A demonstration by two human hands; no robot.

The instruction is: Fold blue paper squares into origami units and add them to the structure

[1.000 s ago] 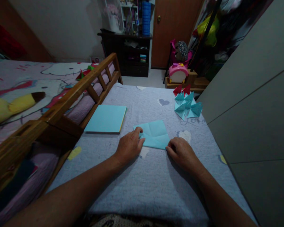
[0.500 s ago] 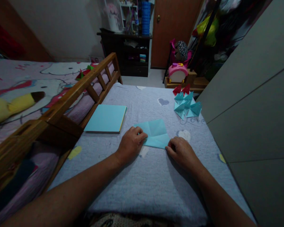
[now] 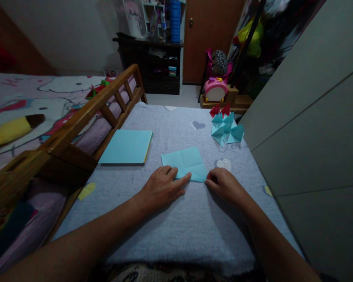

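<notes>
A light blue sheet of origami paper [image 3: 188, 161] with crossing creases lies on the patterned cloth, its near edge toward me. My left hand [image 3: 166, 183] rests with fingers stretched out, the index finger lying along the near edge of the sheet. At the near right corner, my right hand [image 3: 222, 181] pinches the paper between thumb and fingers. A stack of square blue paper [image 3: 126, 147] sits to the left, apart from both hands. Folded blue paper shapes [image 3: 227, 129] stand at the far right, with red folded shapes [image 3: 220, 110] just behind them.
A wooden bed rail [image 3: 88, 111] runs along the left side. On the right a pale cabinet panel [image 3: 306, 129] borders the cloth-covered surface [image 3: 176, 231]. Beyond the far edge are a dark shelf unit [image 3: 150, 66] and a pink toy case [image 3: 216, 90].
My left hand has opened from a curled grip at the sheet's left and stretched its index finger rightward along the near edge. My right hand stays at the corner. The view has shifted slightly.
</notes>
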